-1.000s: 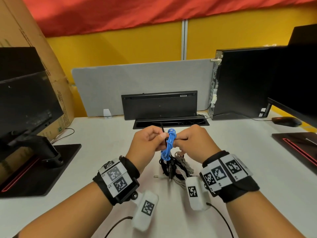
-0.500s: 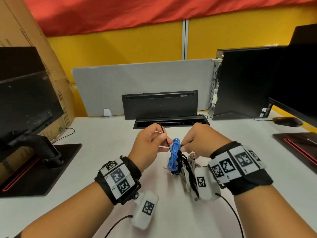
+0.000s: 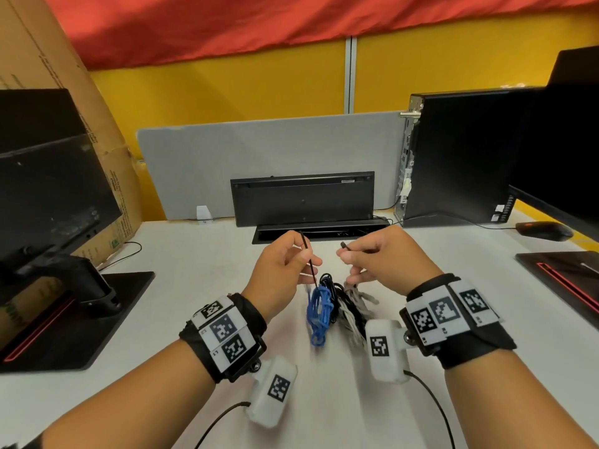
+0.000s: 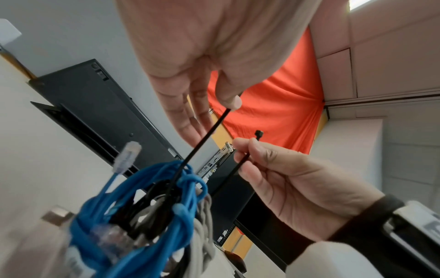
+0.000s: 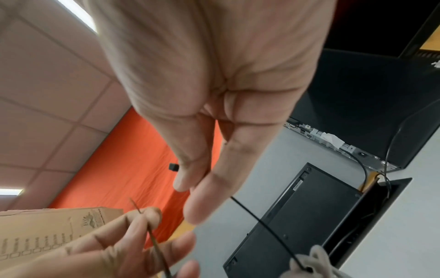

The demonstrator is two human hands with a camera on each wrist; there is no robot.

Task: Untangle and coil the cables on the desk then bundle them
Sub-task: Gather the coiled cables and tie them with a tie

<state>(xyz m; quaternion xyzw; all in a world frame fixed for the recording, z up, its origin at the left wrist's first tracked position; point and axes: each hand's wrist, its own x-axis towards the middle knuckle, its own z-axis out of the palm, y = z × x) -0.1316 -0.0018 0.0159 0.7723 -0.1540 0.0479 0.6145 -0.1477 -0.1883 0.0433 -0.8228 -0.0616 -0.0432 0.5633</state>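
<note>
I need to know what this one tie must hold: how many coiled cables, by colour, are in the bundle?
3: the blue cable on the left, the black cable in the middle, the grey cable on the right. More may hide inside.

A black keyboard (image 3: pixel 303 197) leans against the grey divider (image 3: pixel 269 150) beside a computer tower (image 3: pixel 460 157).

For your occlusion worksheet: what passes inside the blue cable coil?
The black zip tie runs into the blue cable coil, alongside black and grey cables. Its path underneath is hidden; each hand pinches one end.
</note>
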